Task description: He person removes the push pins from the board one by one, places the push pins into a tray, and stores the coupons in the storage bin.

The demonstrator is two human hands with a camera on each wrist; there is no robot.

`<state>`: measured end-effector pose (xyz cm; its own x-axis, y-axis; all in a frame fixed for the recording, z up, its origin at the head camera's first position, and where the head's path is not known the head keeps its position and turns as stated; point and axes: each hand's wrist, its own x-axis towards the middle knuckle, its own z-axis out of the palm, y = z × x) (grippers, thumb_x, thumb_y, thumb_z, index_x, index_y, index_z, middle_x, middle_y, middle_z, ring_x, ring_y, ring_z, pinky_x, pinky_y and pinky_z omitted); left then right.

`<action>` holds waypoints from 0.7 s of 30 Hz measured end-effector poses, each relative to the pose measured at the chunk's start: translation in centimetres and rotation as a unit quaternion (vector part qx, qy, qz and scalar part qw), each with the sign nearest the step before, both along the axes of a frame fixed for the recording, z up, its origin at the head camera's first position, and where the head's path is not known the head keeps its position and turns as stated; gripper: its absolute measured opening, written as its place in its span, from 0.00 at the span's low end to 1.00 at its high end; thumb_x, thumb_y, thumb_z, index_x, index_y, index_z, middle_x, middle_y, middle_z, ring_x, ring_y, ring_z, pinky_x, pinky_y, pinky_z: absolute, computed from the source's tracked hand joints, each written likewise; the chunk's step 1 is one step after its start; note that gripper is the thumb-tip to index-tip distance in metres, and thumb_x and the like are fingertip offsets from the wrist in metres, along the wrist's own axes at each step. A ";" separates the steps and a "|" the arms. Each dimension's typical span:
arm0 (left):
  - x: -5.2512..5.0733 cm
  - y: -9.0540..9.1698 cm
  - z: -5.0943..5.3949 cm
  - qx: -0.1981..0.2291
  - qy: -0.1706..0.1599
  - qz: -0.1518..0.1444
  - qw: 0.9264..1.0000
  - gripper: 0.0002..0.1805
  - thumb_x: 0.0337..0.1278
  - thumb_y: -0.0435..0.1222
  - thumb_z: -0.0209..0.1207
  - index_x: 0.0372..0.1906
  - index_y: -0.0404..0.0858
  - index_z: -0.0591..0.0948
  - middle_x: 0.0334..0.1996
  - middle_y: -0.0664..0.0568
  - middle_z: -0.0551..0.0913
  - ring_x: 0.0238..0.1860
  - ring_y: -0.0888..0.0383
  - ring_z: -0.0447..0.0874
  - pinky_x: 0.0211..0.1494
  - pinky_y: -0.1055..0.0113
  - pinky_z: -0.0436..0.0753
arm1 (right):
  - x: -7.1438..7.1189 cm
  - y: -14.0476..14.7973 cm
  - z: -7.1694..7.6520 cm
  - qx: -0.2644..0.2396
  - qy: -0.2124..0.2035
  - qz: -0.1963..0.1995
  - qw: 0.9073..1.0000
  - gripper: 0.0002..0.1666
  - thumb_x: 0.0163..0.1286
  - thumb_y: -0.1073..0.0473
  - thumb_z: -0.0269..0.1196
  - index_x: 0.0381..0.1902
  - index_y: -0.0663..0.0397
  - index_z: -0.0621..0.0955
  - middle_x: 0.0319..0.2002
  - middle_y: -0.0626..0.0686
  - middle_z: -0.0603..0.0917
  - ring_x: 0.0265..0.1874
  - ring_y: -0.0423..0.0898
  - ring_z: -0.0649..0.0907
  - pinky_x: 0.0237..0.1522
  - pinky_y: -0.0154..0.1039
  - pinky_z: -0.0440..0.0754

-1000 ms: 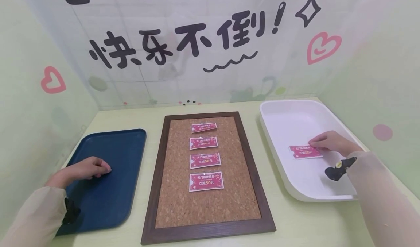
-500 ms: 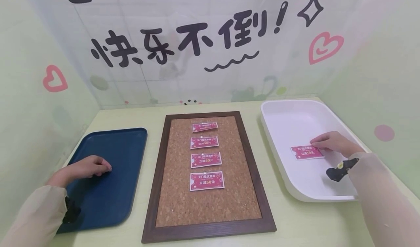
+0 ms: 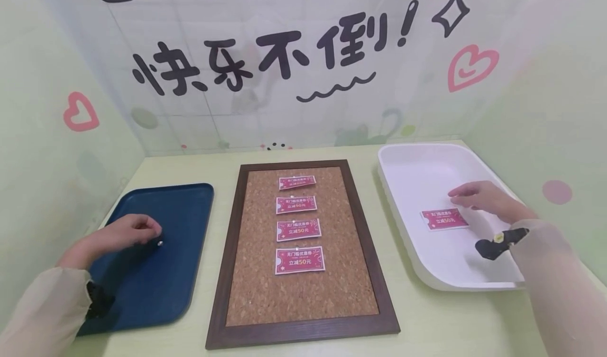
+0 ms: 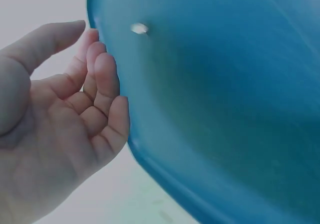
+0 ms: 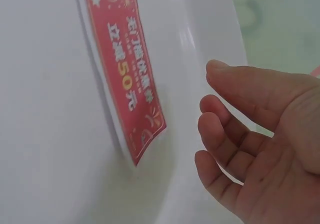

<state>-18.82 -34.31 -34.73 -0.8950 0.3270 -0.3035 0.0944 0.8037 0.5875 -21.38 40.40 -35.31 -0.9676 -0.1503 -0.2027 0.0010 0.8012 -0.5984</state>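
My left hand [image 3: 128, 233] hovers over the dark blue tray [image 3: 187, 272], its fingers loosely bent and holding nothing. A small shiny pushpin [image 3: 160, 243] lies on that tray just below the fingertips; the left wrist view shows the same pale pushpin [image 4: 139, 29] apart from the hand [image 4: 75, 99]. On the right, a pink paper coupon [image 3: 444, 219] lies in the white tray [image 3: 403, 159]. Just above it is my right hand [image 3: 488, 201], with nothing in its grasp. From the right wrist, a gap separates the coupon [image 5: 125, 74] from the relaxed fingers [image 5: 220, 129].
Between the trays lies a cork board [image 3: 303, 299] with a dark wooden frame [image 3: 308, 337]. Several matching coupons [image 3: 300, 260] hang on it in a column, each with a small pin at its top edge. A printed backdrop [image 3: 265, 119] stands behind the table.
My left fingers have let go of the pushpin and lifted slightly, leaving it on the blue tray. The right hand has released the coupon and drawn up from it.
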 end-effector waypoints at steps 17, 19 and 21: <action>1.3 9.2 3.6 0.086 0.060 -0.085 0.991 0.13 0.63 0.38 0.53 0.42 0.30 0.73 0.32 0.46 0.78 0.33 0.49 0.77 0.36 0.60 0.76 | 1.7 -9.5 4.5 -0.069 0.137 0.147 0.977 0.14 0.58 0.66 0.65 0.43 0.64 0.80 0.36 0.54 0.83 0.32 0.37 0.80 0.36 0.29 0.76; 1.6 10.4 3.7 0.094 0.062 -0.097 0.989 0.12 0.63 0.37 0.53 0.41 0.31 0.73 0.31 0.47 0.77 0.33 0.50 0.77 0.36 0.62 0.76 | 2.0 -10.6 4.8 -0.087 0.136 0.166 0.973 0.14 0.58 0.66 0.64 0.43 0.64 0.80 0.37 0.55 0.83 0.33 0.38 0.80 0.37 0.29 0.76; 1.9 11.5 3.8 0.099 0.062 -0.108 0.987 0.12 0.62 0.38 0.54 0.41 0.31 0.73 0.31 0.48 0.77 0.33 0.51 0.76 0.36 0.64 0.76 | 2.2 -11.5 5.1 -0.102 0.134 0.184 0.968 0.13 0.59 0.66 0.64 0.43 0.65 0.80 0.37 0.57 0.83 0.34 0.38 0.81 0.38 0.30 0.77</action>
<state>-16.94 -22.84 -30.96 -0.8241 0.5562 -0.1072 0.3316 0.6272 0.7048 -19.14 28.86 -30.21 -0.8546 -0.5058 0.1178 -0.4391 0.5826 -0.6840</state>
